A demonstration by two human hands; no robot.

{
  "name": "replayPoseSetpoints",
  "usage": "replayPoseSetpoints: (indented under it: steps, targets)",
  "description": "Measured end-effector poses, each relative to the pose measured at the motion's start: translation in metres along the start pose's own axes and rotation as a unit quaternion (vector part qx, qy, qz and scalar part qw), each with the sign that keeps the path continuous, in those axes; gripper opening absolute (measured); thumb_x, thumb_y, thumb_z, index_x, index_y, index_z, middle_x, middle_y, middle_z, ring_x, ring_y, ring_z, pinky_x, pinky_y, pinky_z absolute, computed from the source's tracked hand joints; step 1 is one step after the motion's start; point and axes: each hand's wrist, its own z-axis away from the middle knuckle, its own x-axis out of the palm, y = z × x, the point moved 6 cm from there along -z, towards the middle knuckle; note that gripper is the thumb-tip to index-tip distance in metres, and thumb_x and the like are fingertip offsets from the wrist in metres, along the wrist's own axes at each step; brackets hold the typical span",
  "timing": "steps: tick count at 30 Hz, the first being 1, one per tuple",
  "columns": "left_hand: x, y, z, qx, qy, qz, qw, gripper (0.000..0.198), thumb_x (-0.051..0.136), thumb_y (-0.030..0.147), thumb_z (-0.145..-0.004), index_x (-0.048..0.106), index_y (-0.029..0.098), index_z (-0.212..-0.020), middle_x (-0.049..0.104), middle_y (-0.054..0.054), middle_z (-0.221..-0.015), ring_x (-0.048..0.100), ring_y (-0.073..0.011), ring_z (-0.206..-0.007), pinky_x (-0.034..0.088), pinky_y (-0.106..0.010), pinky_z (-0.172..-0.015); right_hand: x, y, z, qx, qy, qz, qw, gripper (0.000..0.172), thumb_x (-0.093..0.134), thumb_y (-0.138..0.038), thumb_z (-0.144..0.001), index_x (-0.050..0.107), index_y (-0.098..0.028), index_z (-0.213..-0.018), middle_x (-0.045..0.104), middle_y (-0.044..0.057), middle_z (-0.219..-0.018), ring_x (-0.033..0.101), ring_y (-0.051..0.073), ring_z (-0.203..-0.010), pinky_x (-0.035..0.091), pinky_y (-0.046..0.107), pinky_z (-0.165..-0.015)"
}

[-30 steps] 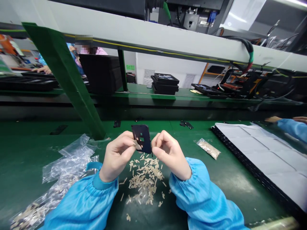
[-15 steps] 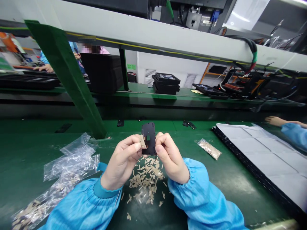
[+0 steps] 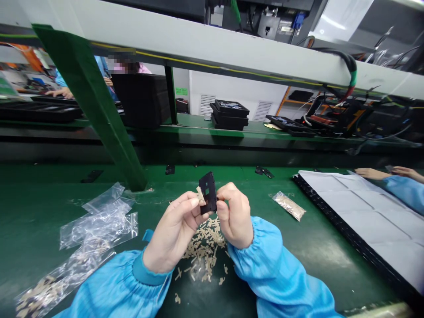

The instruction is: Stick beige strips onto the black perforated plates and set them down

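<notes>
My left hand [image 3: 175, 225] pinches a thin black plastic plate [image 3: 208, 190] with small cutouts, holding it tilted above the bench. Between the thumb and the plate's left side sits a small beige die-cut piece [image 3: 200, 195]. At the plate's right edge is my right hand [image 3: 236, 214], its fingers curled closed; what they hold, if anything, is hidden. Under both hands lies a loose heap of similar beige pieces [image 3: 207, 249] on the green bench.
Clear plastic bags [image 3: 99, 225], some with beige pieces, lie at left. A filled small bag [image 3: 289, 206] and a large black-edged tray with a pale cover [image 3: 361, 212] are at right. Black parts [image 3: 264, 172] lie toward the back. A co-worker's hands [image 3: 374, 173] are far right.
The black plate has turned and tilted, showing more edge-on. My left hand has shifted slightly right, and my right hand has rolled inward. The co-worker's hands at right have moved further into view.
</notes>
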Motion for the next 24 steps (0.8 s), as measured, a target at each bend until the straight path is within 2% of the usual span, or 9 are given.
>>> replayPoseSetpoints:
  steps: [4, 6, 9, 11, 14, 17, 21, 23, 24]
  targets:
    - [-0.001, 0.001, 0.003, 0.007, 0.006, -0.005, 1.0, 0.009, 0.065, 0.016, -0.07, 0.058, 0.014, -0.063, 0.057, 0.003, -0.066, 0.055, -0.0055, -0.06, 0.051, -0.015, -0.056, 0.0, -0.004, 0.0, -0.106, 0.02, 0.047, 0.993, 0.015, 0.032, -0.032, -0.092, 0.041, -0.022, -0.098, 0.053, 0.006, -0.075, 0.047, 0.018, -0.064, 0.037, 0.032, -0.057]
    - [0.001, 0.005, 0.004, 0.028, -0.006, -0.023, 0.999, 0.01, 0.063, 0.017, -0.071, 0.058, 0.014, -0.063, 0.056, 0.003, -0.065, 0.054, -0.0058, -0.06, 0.05, -0.015, -0.054, 0.001, -0.002, 0.0, -0.119, 0.016, 0.028, 0.992, 0.02, 0.038, -0.037, -0.09, 0.039, -0.022, -0.103, 0.054, 0.006, -0.078, 0.049, 0.018, -0.065, 0.039, 0.032, -0.058]
    - [0.005, 0.015, 0.006, 0.089, -0.039, -0.082, 0.992, 0.012, 0.062, 0.019, -0.072, 0.058, 0.015, -0.062, 0.054, 0.002, -0.065, 0.052, -0.0072, -0.059, 0.047, -0.017, -0.054, 0.003, 0.003, -0.003, -0.089, -0.009, -0.033, 0.995, 0.033, 0.053, -0.048, -0.081, 0.044, -0.022, -0.099, 0.056, 0.005, -0.076, 0.05, 0.018, -0.064, 0.04, 0.032, -0.059]
    - [0.006, 0.023, 0.007, 0.15, -0.054, -0.135, 0.978, 0.013, 0.06, 0.021, -0.074, 0.059, 0.016, -0.062, 0.054, 0.001, -0.067, 0.052, -0.0091, -0.061, 0.046, -0.02, -0.055, 0.007, 0.005, -0.005, -0.064, -0.054, -0.095, 0.992, 0.033, 0.052, -0.053, -0.079, 0.048, -0.021, -0.087, 0.054, 0.003, -0.069, 0.049, 0.017, -0.06, 0.039, 0.032, -0.057]
    - [0.005, 0.034, 0.011, 0.253, -0.055, -0.224, 0.94, 0.013, 0.058, 0.02, -0.075, 0.059, 0.017, -0.063, 0.053, 0.0, -0.069, 0.052, -0.0119, -0.066, 0.044, -0.023, -0.058, 0.011, 0.007, -0.004, -0.004, -0.127, -0.206, 0.97, 0.034, 0.035, -0.049, -0.087, 0.045, -0.022, -0.07, 0.051, 0.004, -0.065, 0.049, 0.017, -0.06, 0.04, 0.032, -0.056]
    - [0.003, 0.037, 0.014, 0.322, -0.045, -0.319, 0.89, 0.013, 0.056, 0.018, -0.078, 0.058, 0.019, -0.065, 0.052, 0.0, -0.07, 0.05, -0.0128, -0.068, 0.042, -0.025, -0.062, 0.012, 0.011, -0.003, 0.078, -0.144, -0.252, 0.954, 0.034, 0.027, -0.039, -0.09, 0.037, -0.022, -0.063, 0.048, 0.003, -0.065, 0.047, 0.016, -0.06, 0.039, 0.031, -0.055]
    - [-0.002, 0.034, 0.011, 0.356, -0.013, -0.393, 0.848, 0.011, 0.055, 0.018, -0.079, 0.059, 0.02, -0.068, 0.051, 0.0, -0.072, 0.05, -0.0133, -0.071, 0.043, -0.025, -0.064, 0.016, 0.02, -0.001, 0.095, -0.112, -0.132, 0.98, 0.03, 0.029, -0.029, -0.089, 0.033, -0.022, -0.06, 0.038, -0.001, -0.058, 0.039, 0.013, -0.053, 0.033, 0.027, -0.051]
    - [-0.008, 0.032, 0.002, 0.335, 0.01, -0.387, 0.859, 0.01, 0.057, 0.021, -0.078, 0.059, 0.019, -0.068, 0.053, -0.001, -0.078, 0.052, -0.0142, -0.076, 0.046, -0.026, -0.068, 0.027, 0.037, 0.001, 0.102, -0.135, -0.004, 0.986, 0.031, 0.03, -0.027, -0.088, 0.036, -0.021, -0.058, 0.041, 0.0, -0.058, 0.042, 0.013, -0.055, 0.034, 0.026, -0.054]
    - [-0.013, 0.031, -0.005, 0.316, 0.022, -0.369, 0.874, 0.011, 0.058, 0.022, -0.077, 0.06, 0.019, -0.067, 0.054, -0.002, -0.084, 0.054, -0.0153, -0.082, 0.048, -0.027, -0.072, 0.035, 0.052, 0.003, 0.118, -0.179, 0.075, 0.974, 0.03, 0.032, -0.027, -0.087, 0.039, -0.021, -0.058, 0.045, 0.001, -0.06, 0.046, 0.013, -0.059, 0.036, 0.026, -0.057]
